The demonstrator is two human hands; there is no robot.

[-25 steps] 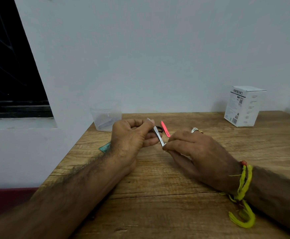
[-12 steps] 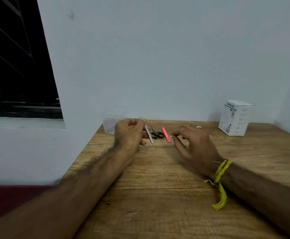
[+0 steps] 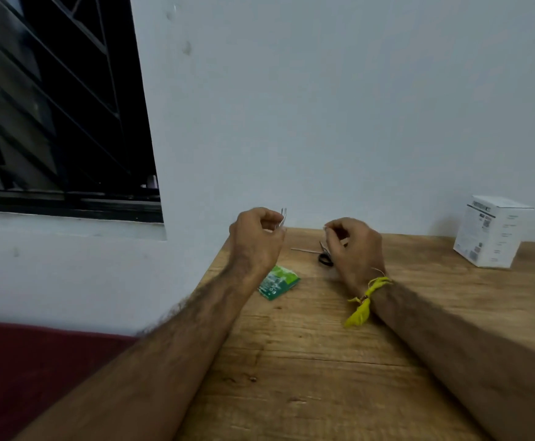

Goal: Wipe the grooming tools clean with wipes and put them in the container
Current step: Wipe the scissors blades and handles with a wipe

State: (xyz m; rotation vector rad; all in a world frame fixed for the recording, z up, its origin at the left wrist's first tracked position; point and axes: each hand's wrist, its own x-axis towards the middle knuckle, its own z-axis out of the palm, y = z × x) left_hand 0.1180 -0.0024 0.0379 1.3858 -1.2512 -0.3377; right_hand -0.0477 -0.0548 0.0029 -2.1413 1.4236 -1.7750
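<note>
My left hand (image 3: 255, 241) is raised over the table's far left corner, pinching a thin silver metal tool (image 3: 283, 216) that points upward. The clear container is hidden behind this hand. To the right, my right hand (image 3: 353, 246) hovers with fingertips pinched on a tiny pale bit of wipe (image 3: 325, 227). Small black-handled scissors (image 3: 325, 257) lie on the wood just left of that hand. Between the hands a slim silver tool (image 3: 304, 249) rests flat. A green wipe packet (image 3: 278, 283) lies below my left wrist.
The wooden table (image 3: 323, 361) butts against a pale wall, its left edge dropping to a dark red surface (image 3: 37, 370). A white carton (image 3: 492, 232) stands at the far right. A dark window (image 3: 53, 106) is at upper left.
The hands have parted: my left hand carried the silver tool left and up toward the far corner, my right hand let go of it. The view tilted upward and the packet came into sight.
</note>
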